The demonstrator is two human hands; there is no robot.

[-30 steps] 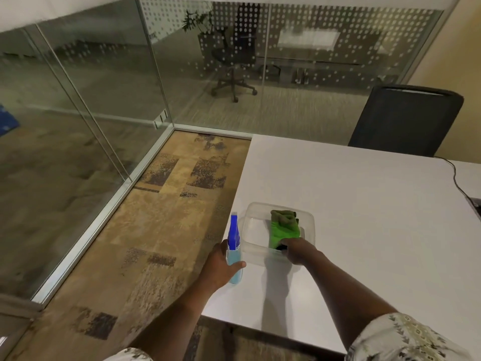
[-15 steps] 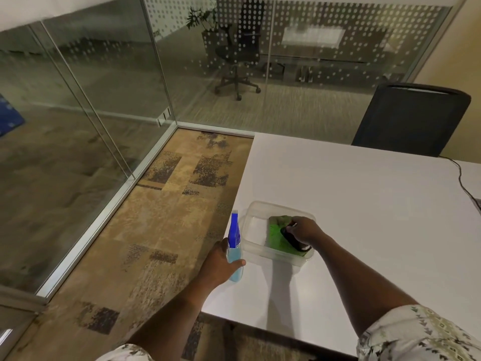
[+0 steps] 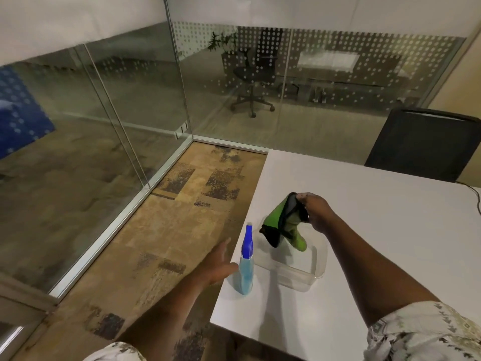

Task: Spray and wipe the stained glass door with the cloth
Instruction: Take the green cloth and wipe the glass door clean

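We note glass door (image 3: 78, 157) at left, beyond the white table (image 3: 377, 230). Clear tub (image 3: 318, 272) near table edge. Our right hand (image 3: 316, 213) pinches the green cloth (image 3: 282, 225), hanging above the tub. Spray bottle (image 3: 246, 267) upright just beside it; left hand (image 3: 217, 264) fingers spread, beside the bottle.

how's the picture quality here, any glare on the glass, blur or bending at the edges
Head view: dim, warm light; the glass walls carry hazy reflections that veil the floor behind them. Wide-angle bending curves the frame posts and the table edge. The spray bottle and green cloth cast soft shadows toward the camera. The left hand looks slightly motion-blurred.
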